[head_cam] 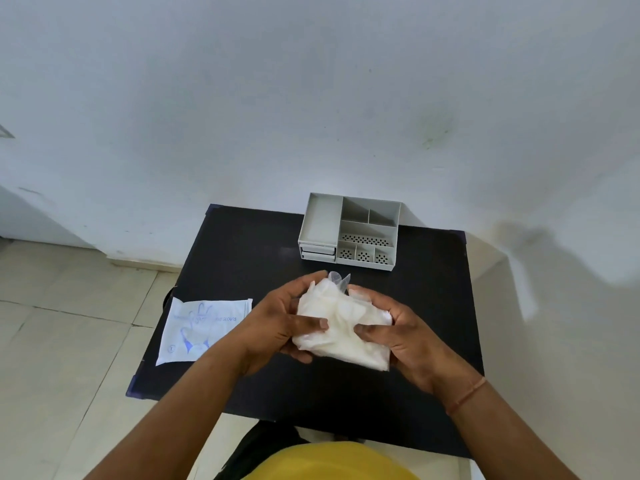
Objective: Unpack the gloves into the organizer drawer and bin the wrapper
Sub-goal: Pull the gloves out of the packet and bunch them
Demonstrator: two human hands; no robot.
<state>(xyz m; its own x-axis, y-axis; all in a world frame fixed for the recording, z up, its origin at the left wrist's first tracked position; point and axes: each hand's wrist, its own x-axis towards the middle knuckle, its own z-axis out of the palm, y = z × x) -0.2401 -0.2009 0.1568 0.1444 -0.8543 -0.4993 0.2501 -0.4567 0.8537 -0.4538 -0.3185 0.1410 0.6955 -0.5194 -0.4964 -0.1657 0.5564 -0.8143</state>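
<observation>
Both hands hold a crumpled white bundle of gloves [341,323] above the middle of the black table [242,244]. My left hand [280,323] grips its left side, thumb pressed on top. My right hand [398,334] grips the right side the same way. A translucent glove fingertip pokes up at the bundle's far end. The flat white wrapper [202,329] with blue glove print lies on the table's left edge, apart from my hands. The grey organizer [349,232] stands at the table's far side; its two small drawers [318,251] at the lower left look closed.
The organizer's top has several open compartments, some perforated. A white wall rises right behind the table. Tiled floor lies to the left. No bin is in view. My yellow shirt fills the bottom edge.
</observation>
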